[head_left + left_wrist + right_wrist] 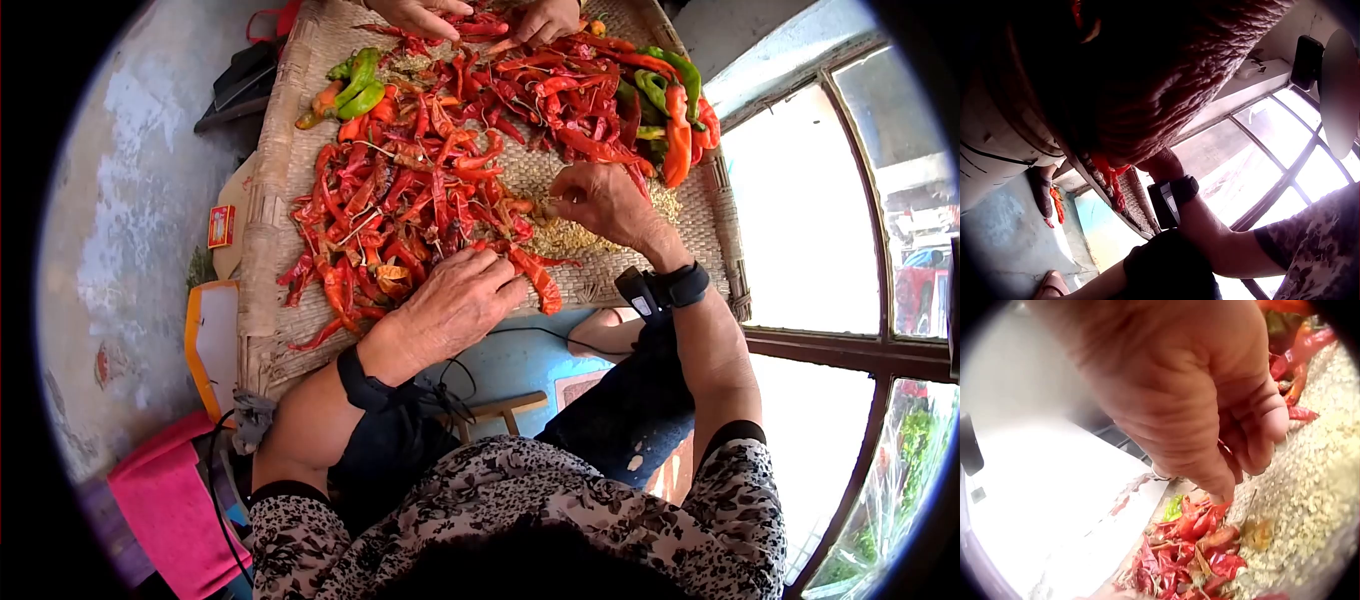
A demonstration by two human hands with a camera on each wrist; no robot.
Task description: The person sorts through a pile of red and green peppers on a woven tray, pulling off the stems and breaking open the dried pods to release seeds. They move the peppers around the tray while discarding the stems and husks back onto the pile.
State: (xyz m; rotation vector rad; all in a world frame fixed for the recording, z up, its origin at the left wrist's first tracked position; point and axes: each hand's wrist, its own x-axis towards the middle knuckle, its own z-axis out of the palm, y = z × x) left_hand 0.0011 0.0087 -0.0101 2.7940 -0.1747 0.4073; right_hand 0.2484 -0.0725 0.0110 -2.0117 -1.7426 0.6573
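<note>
The woven tray [268, 190] is covered by red peppers [430, 190], piled toward ten o'clock. At the pile's five o'clock edge they are touched by the left hand [460, 300]; its grip cannot be told. At three o'clock, the right hand [615, 210] is curled near the seeds [565, 238]; whether anything is gripped cannot be told. Dry skins are best pinched lightly.

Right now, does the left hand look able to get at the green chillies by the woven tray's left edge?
Probably yes, with a stretch: the green chillies lie uncovered, and only a low heap of red chillies separates them from the left hand.
</note>
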